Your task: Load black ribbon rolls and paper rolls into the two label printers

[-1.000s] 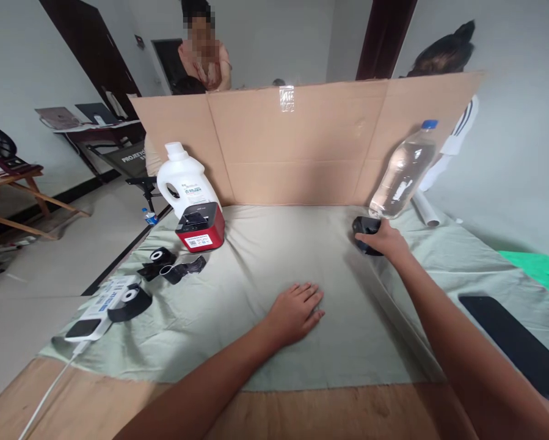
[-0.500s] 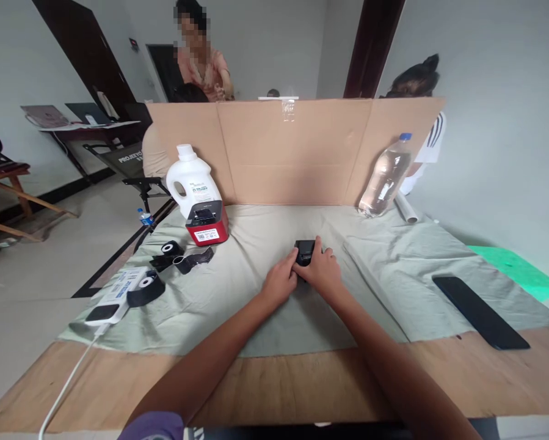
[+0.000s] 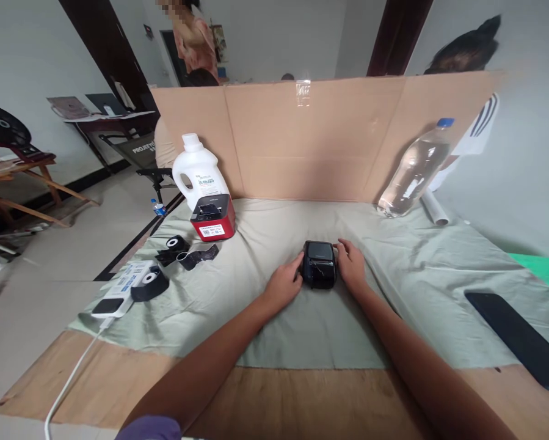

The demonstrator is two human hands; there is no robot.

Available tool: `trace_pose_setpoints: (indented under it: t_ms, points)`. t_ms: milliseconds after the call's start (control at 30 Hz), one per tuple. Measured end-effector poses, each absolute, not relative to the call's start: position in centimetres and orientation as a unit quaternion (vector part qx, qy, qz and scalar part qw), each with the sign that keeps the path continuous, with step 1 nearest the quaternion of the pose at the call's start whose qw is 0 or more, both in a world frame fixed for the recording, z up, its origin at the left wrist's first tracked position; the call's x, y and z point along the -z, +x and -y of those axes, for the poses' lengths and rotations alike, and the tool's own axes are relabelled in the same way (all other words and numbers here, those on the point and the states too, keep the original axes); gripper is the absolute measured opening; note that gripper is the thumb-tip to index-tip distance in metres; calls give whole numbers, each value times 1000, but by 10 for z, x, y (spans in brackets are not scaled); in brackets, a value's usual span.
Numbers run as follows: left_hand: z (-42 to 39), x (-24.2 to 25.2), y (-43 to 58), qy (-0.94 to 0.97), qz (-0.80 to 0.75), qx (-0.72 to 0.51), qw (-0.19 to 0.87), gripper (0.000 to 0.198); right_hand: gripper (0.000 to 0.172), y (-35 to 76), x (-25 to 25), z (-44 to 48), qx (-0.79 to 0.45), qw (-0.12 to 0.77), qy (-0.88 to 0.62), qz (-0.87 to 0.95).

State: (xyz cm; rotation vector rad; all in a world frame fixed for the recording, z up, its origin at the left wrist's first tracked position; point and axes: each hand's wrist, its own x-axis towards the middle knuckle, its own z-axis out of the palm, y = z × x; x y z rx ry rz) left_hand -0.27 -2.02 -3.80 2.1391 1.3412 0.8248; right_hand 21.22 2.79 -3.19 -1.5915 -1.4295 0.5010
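Note:
A small black box-shaped device (image 3: 319, 264), perhaps a portable label printer, sits on the pale green cloth in front of me. It has a flat grey-black panel on top and a glossy front. My left hand (image 3: 284, 282) rests at its left side, the index finger stretched along the edge and touching it. On the other side is my right hand (image 3: 350, 264), fingers extended, with the fingertips at the upper right edge. Neither hand is wrapped round the device.
Left on the cloth (image 3: 265, 244) are a red and black printer (image 3: 213, 217), a white jug (image 3: 198, 171), black tape rolls (image 3: 150, 284) and a white power strip (image 3: 118, 296). Right are a water bottle (image 3: 416, 171) and a black phone-like slab (image 3: 516, 336). A cardboard panel (image 3: 311, 140) stands behind; people are beyond.
My hands have come off the top of the black device and moved apart to its two sides, so it shows fully. The view has shifted, and a person behind has turned.

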Motion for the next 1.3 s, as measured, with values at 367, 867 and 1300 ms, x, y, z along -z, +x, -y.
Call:
trace_pose_setpoints:
  t_ms: [367, 867, 1300]
  points:
    - [13, 45, -3, 819, -481, -260, 175, 77, 54, 205, 38, -23, -149, 437, -660, 593]
    - [13, 47, -2, 810, -509, -252, 145, 71, 55, 207, 43, -28, -179, 455, -654, 577]
    - [14, 44, -5, 781, -491, -313, 226, 53, 61, 241, 29, -28, -475, 439, -449, 617]
